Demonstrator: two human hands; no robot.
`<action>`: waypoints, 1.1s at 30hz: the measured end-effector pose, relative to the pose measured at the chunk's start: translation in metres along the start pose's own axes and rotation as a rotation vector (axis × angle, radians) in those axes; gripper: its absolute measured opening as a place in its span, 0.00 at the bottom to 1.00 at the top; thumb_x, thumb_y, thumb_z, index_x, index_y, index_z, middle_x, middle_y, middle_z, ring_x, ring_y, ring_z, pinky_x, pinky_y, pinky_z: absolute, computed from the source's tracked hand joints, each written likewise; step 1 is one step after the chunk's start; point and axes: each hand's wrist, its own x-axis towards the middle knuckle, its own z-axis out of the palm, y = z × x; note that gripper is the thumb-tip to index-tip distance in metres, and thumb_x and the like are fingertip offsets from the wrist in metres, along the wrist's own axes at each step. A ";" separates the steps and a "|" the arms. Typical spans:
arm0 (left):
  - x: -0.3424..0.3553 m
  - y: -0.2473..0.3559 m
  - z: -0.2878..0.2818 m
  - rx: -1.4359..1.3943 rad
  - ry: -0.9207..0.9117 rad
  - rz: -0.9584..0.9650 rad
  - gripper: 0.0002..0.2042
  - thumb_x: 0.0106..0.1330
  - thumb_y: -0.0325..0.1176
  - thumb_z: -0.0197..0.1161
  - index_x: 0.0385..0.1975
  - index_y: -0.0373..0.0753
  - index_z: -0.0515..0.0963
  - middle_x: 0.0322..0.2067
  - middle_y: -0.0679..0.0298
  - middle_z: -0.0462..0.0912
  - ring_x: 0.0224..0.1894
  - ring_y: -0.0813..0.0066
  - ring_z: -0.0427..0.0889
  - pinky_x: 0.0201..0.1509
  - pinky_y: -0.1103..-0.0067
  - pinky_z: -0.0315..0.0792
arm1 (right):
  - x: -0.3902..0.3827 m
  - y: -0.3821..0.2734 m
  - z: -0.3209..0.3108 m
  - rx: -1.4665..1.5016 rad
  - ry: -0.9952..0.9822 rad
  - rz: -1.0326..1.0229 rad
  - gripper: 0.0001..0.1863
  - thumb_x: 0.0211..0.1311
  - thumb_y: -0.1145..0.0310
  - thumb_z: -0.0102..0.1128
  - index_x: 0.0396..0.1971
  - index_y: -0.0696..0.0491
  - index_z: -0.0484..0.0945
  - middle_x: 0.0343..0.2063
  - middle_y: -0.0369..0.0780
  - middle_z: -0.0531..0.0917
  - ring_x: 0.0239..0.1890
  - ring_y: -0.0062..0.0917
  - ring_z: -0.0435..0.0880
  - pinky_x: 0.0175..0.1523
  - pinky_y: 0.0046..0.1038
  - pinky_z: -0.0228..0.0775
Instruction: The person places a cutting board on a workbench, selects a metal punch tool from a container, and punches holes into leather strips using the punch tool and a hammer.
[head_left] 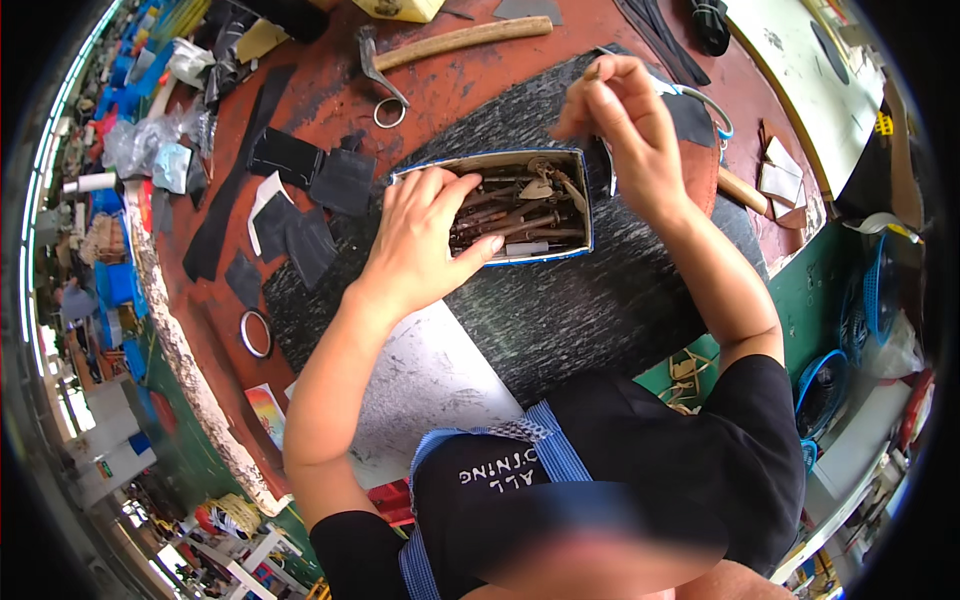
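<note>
An open cardboard box (590,212) with a blue-edged rim lies on a dark speckled slab (600,310). Inside it is a jumble of thin, rusty-looking metal tools (515,215). My left hand (410,235) wraps over the box's left end, its fingertips inside the far side and its thumb across the near rim. Raised above and right of the box, my right hand (630,125) has its fingers closed in a pinch. Whatever is between those fingertips is too small to make out.
A wooden-handled hammer (460,45) lies at the back, beside a metal ring (390,112). Black material scraps (310,175) are strewn to the left, near another ring (256,333). A white sheet (430,380) sits close to me; a wooden handle (742,190) is at right.
</note>
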 end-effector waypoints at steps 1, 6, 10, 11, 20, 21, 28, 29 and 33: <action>0.002 0.001 -0.003 -0.022 -0.074 -0.016 0.24 0.53 0.40 0.68 0.47 0.33 0.75 0.41 0.55 0.75 0.50 0.58 0.71 0.58 0.67 0.63 | -0.003 -0.009 0.000 0.028 0.017 0.076 0.06 0.71 0.69 0.46 0.43 0.53 0.64 0.25 0.31 0.71 0.23 0.11 0.67 0.28 0.14 0.61; 0.020 0.003 -0.019 0.062 -0.209 0.157 0.19 0.52 0.33 0.67 0.44 0.33 0.75 0.37 0.54 0.78 0.41 0.54 0.79 0.46 0.67 0.73 | -0.018 -0.022 -0.004 0.102 0.045 0.344 0.10 0.73 0.66 0.43 0.45 0.54 0.70 0.23 0.29 0.67 0.20 0.08 0.54 0.23 0.13 0.45; 0.027 -0.006 -0.024 0.027 -0.228 0.110 0.17 0.54 0.31 0.66 0.43 0.33 0.76 0.35 0.53 0.80 0.33 0.54 0.81 0.39 0.68 0.75 | -0.027 -0.014 -0.012 0.272 0.070 0.431 0.11 0.73 0.66 0.42 0.43 0.56 0.72 0.24 0.29 0.69 0.19 0.09 0.55 0.23 0.13 0.46; 0.027 -0.009 -0.023 0.009 -0.193 0.095 0.14 0.55 0.29 0.65 0.41 0.33 0.78 0.34 0.53 0.81 0.33 0.54 0.81 0.38 0.69 0.75 | -0.029 -0.013 -0.014 0.275 0.074 0.435 0.11 0.73 0.66 0.42 0.43 0.56 0.72 0.24 0.29 0.69 0.19 0.09 0.55 0.23 0.13 0.46; 0.022 -0.014 -0.037 0.120 -0.204 0.047 0.10 0.52 0.24 0.65 0.35 0.32 0.80 0.35 0.56 0.82 0.36 0.59 0.81 0.41 0.71 0.75 | -0.030 -0.006 -0.021 0.327 0.060 0.484 0.11 0.72 0.68 0.42 0.44 0.57 0.73 0.26 0.30 0.72 0.21 0.09 0.58 0.24 0.13 0.49; 0.022 -0.013 -0.039 0.120 -0.207 0.051 0.10 0.52 0.24 0.65 0.35 0.32 0.80 0.35 0.56 0.82 0.36 0.59 0.81 0.41 0.71 0.75 | -0.030 -0.005 -0.024 0.325 0.052 0.484 0.14 0.73 0.66 0.41 0.46 0.58 0.73 0.26 0.31 0.73 0.22 0.10 0.61 0.25 0.13 0.52; 0.014 -0.003 -0.044 0.217 -0.264 -0.073 0.10 0.52 0.26 0.66 0.34 0.31 0.78 0.38 0.57 0.80 0.43 0.60 0.78 0.47 0.71 0.73 | -0.026 -0.008 -0.029 0.557 0.027 0.583 0.25 0.71 0.57 0.34 0.52 0.63 0.70 0.38 0.41 0.80 0.34 0.18 0.75 0.39 0.20 0.65; 0.014 -0.001 -0.043 0.210 -0.268 -0.082 0.10 0.52 0.26 0.65 0.34 0.31 0.78 0.39 0.57 0.80 0.43 0.60 0.78 0.47 0.71 0.72 | -0.026 -0.008 -0.029 0.565 0.052 0.605 0.24 0.71 0.59 0.34 0.52 0.63 0.70 0.41 0.42 0.81 0.35 0.19 0.76 0.40 0.20 0.67; 0.011 0.002 -0.042 0.203 -0.254 -0.065 0.12 0.52 0.29 0.65 0.35 0.30 0.78 0.39 0.56 0.80 0.44 0.59 0.78 0.49 0.69 0.72 | -0.027 -0.008 -0.028 0.642 0.084 0.623 0.24 0.70 0.61 0.33 0.52 0.64 0.68 0.43 0.46 0.80 0.41 0.25 0.79 0.48 0.25 0.70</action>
